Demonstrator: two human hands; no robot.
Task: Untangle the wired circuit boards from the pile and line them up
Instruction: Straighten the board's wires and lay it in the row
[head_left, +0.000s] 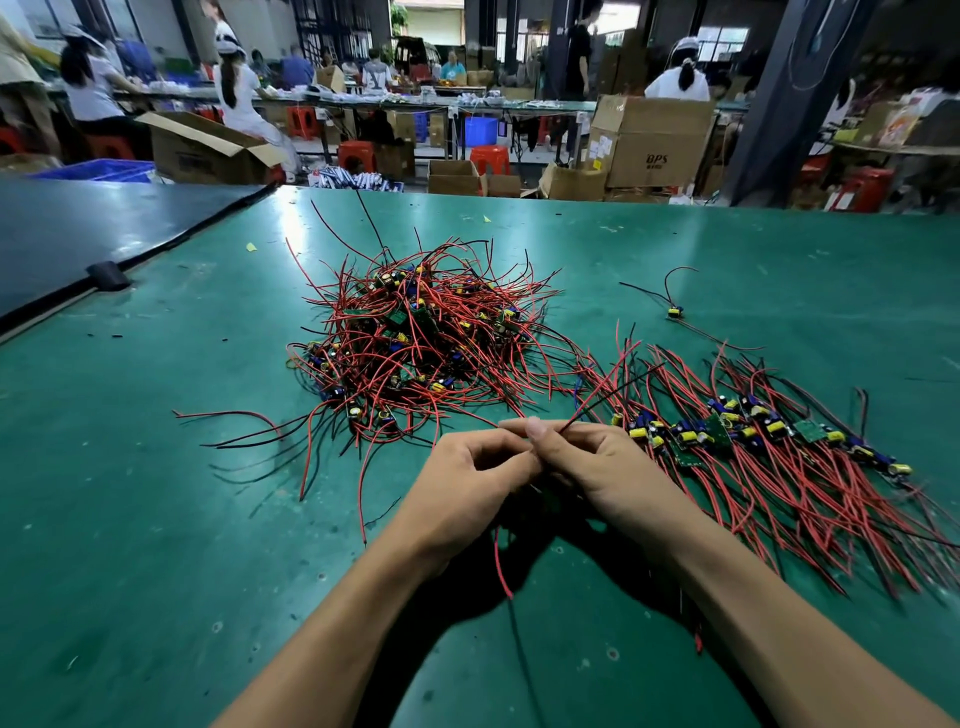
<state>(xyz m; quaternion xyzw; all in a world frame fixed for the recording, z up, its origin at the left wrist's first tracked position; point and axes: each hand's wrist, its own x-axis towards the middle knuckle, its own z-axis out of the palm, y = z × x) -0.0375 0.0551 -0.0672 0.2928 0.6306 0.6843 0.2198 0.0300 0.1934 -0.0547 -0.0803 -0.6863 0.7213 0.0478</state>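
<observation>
Both hands (524, 467) meet fingertip to fingertip, pinching wires (597, 400) (board hidden).

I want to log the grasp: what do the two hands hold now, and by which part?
Both the left hand and right hand pinch one wired circuit board by its red and black wires; the board itself is hidden beneath the hands.
</observation>
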